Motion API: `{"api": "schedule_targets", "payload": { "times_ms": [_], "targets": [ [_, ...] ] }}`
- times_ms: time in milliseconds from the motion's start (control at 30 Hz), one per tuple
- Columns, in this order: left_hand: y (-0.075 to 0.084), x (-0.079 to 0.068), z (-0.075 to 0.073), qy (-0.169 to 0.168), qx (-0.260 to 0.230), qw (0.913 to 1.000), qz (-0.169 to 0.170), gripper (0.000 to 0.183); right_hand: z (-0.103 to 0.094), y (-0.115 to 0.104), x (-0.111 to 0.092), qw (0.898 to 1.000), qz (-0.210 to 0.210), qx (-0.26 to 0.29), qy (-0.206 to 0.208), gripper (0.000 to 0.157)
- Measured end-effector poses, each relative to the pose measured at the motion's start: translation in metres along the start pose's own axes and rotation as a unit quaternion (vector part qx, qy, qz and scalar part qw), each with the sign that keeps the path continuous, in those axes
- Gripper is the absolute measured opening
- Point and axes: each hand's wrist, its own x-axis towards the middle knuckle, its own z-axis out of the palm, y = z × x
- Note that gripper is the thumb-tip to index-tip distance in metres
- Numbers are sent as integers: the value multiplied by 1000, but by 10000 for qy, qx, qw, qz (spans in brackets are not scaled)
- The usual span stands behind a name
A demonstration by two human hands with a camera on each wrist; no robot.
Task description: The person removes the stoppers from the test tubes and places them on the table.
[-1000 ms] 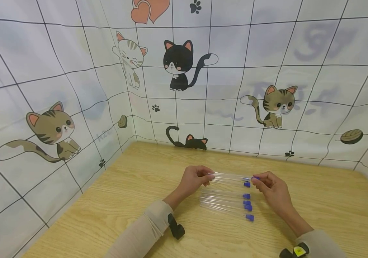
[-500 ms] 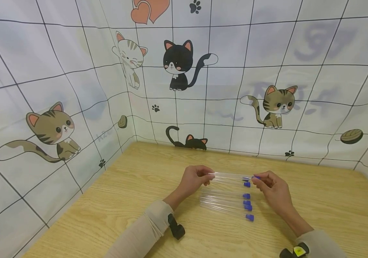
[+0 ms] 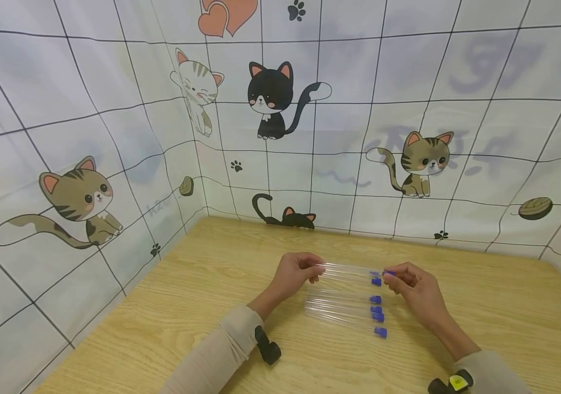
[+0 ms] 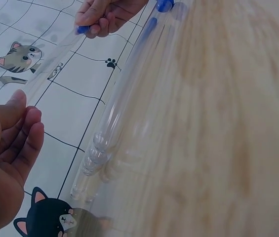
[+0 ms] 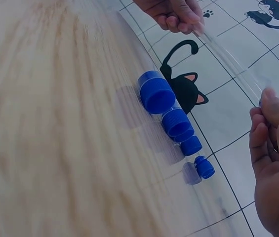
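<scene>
Above the table, both my hands hold one clear test tube (image 3: 351, 268) stretched level between them. My left hand (image 3: 297, 272) pinches its rounded end between thumb and fingers. At the other end, my right hand (image 3: 417, 289) pinches the blue cap (image 4: 83, 29), mostly covered by the fingertips. The tube's clear body (image 5: 233, 64) shows between the hands in the right wrist view. Nearer the person, several more capped test tubes (image 3: 337, 312) lie side by side on the table, blue caps (image 5: 158, 94) to the right and rounded ends (image 4: 99, 141) to the left.
The wood-grain table (image 3: 202, 350) meets a white gridded cloth (image 3: 339, 126) printed with cats at its back and left side. A black wrist camera (image 3: 268, 347) is strapped to the left sleeve, another (image 3: 450, 382) to the right.
Both hands keep their hold on the same tube. The right fingers and the cap have shifted very slightly left; the tubes on the table have not moved.
</scene>
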Motion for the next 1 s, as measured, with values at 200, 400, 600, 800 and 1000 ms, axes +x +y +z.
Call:
{"api": "schedule_targets", "payload": {
  "times_ms": [200, 400, 600, 800, 1000],
  "targets": [
    [-2, 0, -3, 8, 24, 10000, 12, 17, -1, -1, -1, 9994, -69, 209, -263, 23],
    [-2, 0, -5, -25, -49, 10000, 4, 16, -4, 1, 0, 9985, -111, 312, -446, 23],
    [-2, 0, -6, -16, -98, 9999, -52, 18, -7, 0, 0, 9973, -143, 469, -551, 24],
    [-3, 1, -5, -14, -130, 9999, -103, 14, -8, 0, 1, 9964, -112, 560, -620, 24],
    [16, -5, -7, -68, -132, 9998, -101, 12, -8, 0, 0, 9965, -52, 524, -646, 24]
  ]
}}
